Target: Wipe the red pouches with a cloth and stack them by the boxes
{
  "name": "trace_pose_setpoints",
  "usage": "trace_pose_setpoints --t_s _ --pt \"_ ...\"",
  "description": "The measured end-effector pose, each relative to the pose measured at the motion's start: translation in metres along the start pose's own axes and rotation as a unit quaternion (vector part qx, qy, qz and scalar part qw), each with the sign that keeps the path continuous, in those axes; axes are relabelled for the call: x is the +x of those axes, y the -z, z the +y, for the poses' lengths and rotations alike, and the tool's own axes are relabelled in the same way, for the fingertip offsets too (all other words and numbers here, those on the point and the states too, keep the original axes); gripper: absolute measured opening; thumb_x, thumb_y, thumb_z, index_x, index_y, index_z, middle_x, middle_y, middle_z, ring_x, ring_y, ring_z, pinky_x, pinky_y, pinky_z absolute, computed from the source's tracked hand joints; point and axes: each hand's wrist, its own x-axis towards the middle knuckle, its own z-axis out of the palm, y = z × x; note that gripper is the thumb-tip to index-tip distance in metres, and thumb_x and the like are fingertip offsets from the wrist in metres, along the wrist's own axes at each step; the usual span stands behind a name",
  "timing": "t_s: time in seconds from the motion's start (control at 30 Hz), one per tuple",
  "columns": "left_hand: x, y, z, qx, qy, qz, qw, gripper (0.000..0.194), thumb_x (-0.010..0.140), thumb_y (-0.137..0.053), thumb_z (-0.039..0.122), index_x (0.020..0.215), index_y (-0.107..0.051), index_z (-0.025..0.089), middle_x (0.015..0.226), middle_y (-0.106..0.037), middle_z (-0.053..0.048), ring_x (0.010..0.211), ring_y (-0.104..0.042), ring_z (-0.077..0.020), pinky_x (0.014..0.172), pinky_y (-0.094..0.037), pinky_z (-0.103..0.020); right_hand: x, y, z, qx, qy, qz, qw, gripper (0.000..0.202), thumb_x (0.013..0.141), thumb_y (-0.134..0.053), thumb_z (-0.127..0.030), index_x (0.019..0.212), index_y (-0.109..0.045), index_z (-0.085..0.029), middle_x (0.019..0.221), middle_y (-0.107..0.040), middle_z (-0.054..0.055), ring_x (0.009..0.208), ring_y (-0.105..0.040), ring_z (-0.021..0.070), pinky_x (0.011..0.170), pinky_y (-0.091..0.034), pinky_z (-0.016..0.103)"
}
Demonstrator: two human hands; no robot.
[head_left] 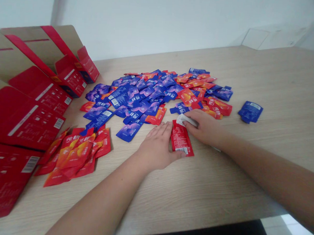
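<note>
A red pouch (181,138) lies back side up on the wooden table, its barcode toward me. My left hand (157,145) rests flat at the pouch's left side, fingers stretched out and thumb on its lower edge. Closed round a small white and grey object (187,120), my right hand (204,126) holds it against the pouch's top end. What that object is, I cannot make out. Just beyond both hands spreads a heap of blue pouches (129,130) mixed with orange-red pouches (188,98).
Several orange-red pouches (76,152) are piled at the left, beside open red boxes (29,115) standing along the table's left side. Two blue pouches (251,111) overlap to the right of the heap. A white wall (163,24) rises behind the table (208,189).
</note>
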Motion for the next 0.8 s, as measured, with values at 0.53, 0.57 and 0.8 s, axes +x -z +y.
trace_pose_setpoints --t_s 0.53,0.57,0.8 --pt "0.0 -0.001 0.003 -0.01 -0.003 0.021 1.0 0.119 0.081 -0.074 0.084 0.168 -0.036 0.013 0.177 -0.031 -0.021 0.165 -0.028 -0.0394 0.134 -0.029 -0.055 -0.011 0.022 -0.03 0.072 0.126 -0.187 0.972 0.023 0.096 -0.067 -0.019 0.116 -0.077 -0.026 0.124 -0.074 0.008 0.11 -0.07 0.0269 0.104 -0.054 0.045" --pt "0.0 -0.001 0.003 -0.009 -0.003 0.019 1.0 0.118 0.081 -0.074 0.084 0.167 -0.036 0.012 0.176 -0.031 -0.021 0.165 -0.029 -0.0398 0.134 -0.029 -0.056 -0.009 0.018 -0.028 0.06 0.122 -0.174 0.975 0.023 0.098 -0.066 -0.021 0.118 -0.077 -0.024 0.124 -0.073 0.009 0.111 -0.069 0.0274 0.104 -0.055 0.046" --pt "0.001 -0.003 0.003 -0.024 0.004 0.03 0.999 0.114 0.079 -0.079 0.079 0.161 -0.041 0.01 0.173 -0.035 -0.025 0.163 -0.032 -0.0425 0.133 -0.029 -0.057 0.005 -0.006 0.002 -0.05 0.083 -0.055 0.994 0.028 0.106 -0.055 -0.028 0.126 -0.073 -0.023 0.123 -0.07 0.012 0.113 -0.067 0.0296 0.101 -0.055 0.048"
